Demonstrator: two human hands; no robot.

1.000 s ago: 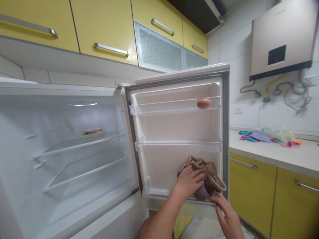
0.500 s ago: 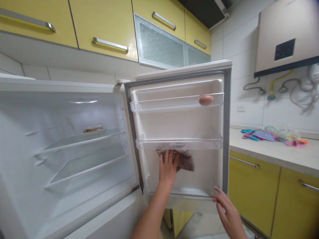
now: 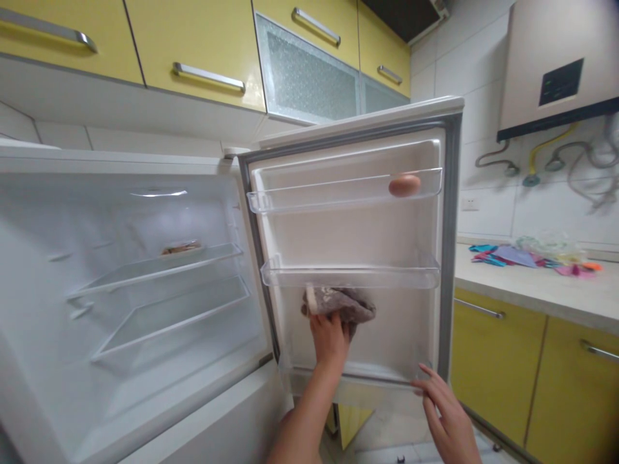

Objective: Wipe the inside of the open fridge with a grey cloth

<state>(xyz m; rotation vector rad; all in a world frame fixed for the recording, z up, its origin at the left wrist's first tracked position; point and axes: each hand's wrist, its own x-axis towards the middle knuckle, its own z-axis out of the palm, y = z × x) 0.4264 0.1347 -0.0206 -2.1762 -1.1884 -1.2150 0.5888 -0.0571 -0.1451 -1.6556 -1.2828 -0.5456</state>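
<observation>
Just under the middle shelf (image 3: 351,278) of the fridge door (image 3: 324,235), my left hand (image 3: 331,338) is closed on a crumpled grey-brown cloth (image 3: 345,303). The cloth is against or close to the underside of that clear shelf. Its fingertips are partly hidden in the folds. Down at the lower right corner of the door, my right hand (image 3: 442,399) has its fingers stretched out, with fingertips at the edge of the bottom door shelf (image 3: 358,390). A brown egg (image 3: 405,185) rests in the top door shelf (image 3: 333,193).
Left of the door is the open fridge interior (image 3: 145,380) with glass shelves (image 3: 164,264) and a small wrapped packet (image 3: 180,248). At right, colourful cloths and a plastic bag (image 3: 527,256) lie on the counter (image 3: 483,277). Yellow cabinets (image 3: 203,45) hang above.
My left hand has turned and dropped slightly below the cloth, which is now bunched above the fingers. The door appears swung slightly nearer. My right hand stays at its corner.
</observation>
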